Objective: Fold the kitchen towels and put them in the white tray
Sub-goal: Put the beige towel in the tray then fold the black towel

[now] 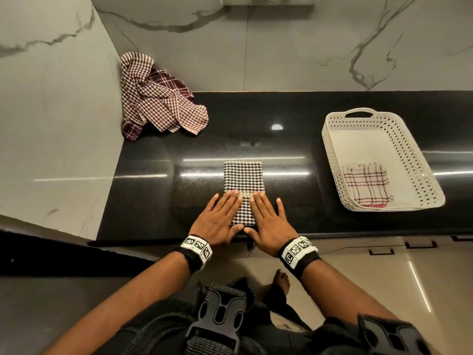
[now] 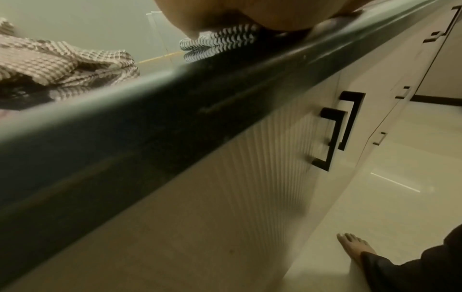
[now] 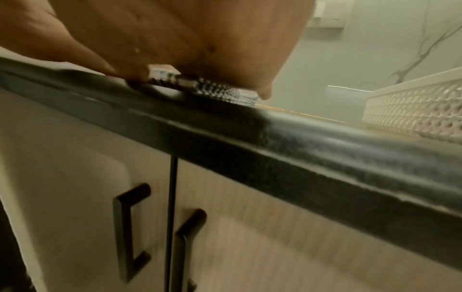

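A black-and-white checked towel (image 1: 242,179), folded into a narrow rectangle, lies on the black counter (image 1: 153,180) near its front edge. Both my hands press flat on its near half, fingers straight: the left hand (image 1: 220,218) on its left side, the right hand (image 1: 269,221) on its right. In the wrist views the towel's layered edge (image 2: 220,38) (image 3: 225,92) shows under each palm. The white perforated tray (image 1: 425,165) (image 3: 412,110) stands to the right, with one folded plaid towel (image 1: 366,187) in its near end. A heap of unfolded maroon checked towels (image 1: 156,98) (image 2: 57,61) lies in the back left corner.
Marble walls close the counter at the back and left. Below the front edge (image 2: 175,110) are pale cabinet doors with black handles (image 3: 130,227). My bare foot (image 2: 352,247) stands on the tiled floor.
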Demonstrator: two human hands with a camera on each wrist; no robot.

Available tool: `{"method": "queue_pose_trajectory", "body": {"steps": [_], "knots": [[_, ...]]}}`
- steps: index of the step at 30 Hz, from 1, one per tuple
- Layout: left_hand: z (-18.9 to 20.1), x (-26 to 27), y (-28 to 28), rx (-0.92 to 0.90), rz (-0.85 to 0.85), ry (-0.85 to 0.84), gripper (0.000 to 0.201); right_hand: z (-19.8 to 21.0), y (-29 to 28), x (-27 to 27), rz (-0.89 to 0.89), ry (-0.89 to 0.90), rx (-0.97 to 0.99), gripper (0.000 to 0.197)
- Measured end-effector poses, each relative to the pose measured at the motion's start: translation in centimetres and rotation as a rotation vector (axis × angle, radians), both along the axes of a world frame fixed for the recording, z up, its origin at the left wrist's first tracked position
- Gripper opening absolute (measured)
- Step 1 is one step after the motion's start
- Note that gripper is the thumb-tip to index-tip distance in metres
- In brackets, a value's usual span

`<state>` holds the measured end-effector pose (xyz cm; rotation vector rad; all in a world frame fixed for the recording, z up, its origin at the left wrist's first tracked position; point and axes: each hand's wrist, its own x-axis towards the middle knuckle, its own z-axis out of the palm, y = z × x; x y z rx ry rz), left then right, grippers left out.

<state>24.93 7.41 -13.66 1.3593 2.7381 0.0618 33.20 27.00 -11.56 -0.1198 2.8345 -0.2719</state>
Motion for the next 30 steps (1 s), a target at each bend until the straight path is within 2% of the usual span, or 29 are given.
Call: {"method": "queue_pose_trajectory", "body": {"steps": [3, 6, 9, 12, 15, 16, 19, 20, 23, 27, 30], "knots": [[0.5, -0.4, -0.3, -0.046, -0.023, -0.025, 0.091, 0.2, 0.5, -0.3, 0.034, -0.054, 0.026, 0.104], [0.8, 0.4, -1.4, -0.032, -0.091, 0.002, 0.097, 0.3, 0.8, 0.5, 0.097, -0.049, 0.074, 0.107], [0.3, 2.0, -2.8, 0.048, -0.152, 0.011, 0.088, -0.8, 0.6, 2.9, 0.104, 0.079, 0.054, 0.1], [-0.2, 3.1, -3.4, 0.274, -0.178, -0.051, 0.068, -1.5, 0.4, 4.6, 0.069, 0.229, -0.11, 0.086], [1.0, 3.0, -3.4, 0.517, 0.027, -0.345, 0.062, 0.0, 0.5, 3.7, -0.139, 0.231, -0.459, 0.061], [1.4, 2.8, -3.2, 0.575, 0.105, -0.401, 0.054, 0.4, 0.5, 3.1, -0.221, 0.226, -0.57, 0.057], [2.5, 2.0, -1.9, 0.73, 0.327, -0.425, 0.016, 1.7, 0.3, 1.0, -0.453, 0.224, -0.776, 0.043], [2.8, 1.5, -1.5, 0.733, 0.398, -0.445, 0.013, 2.0, 0.2, 0.2, -0.509, 0.211, -0.799, 0.038], [2.9, 0.2, -0.6, 0.651, 0.566, -0.503, 0.023, 2.1, 0.1, -1.6, -0.623, 0.148, -0.78, 0.039], [3.0, -1.5, 0.6, 0.494, 0.711, -0.484, 0.026, 1.7, -0.1, -3.3, -0.621, 0.124, -0.591, 0.035], [3.5, -2.1, 1.6, 0.442, 0.785, -0.478, 0.027, 1.6, -0.2, -4.3, -0.643, 0.075, -0.45, 0.039]]}}
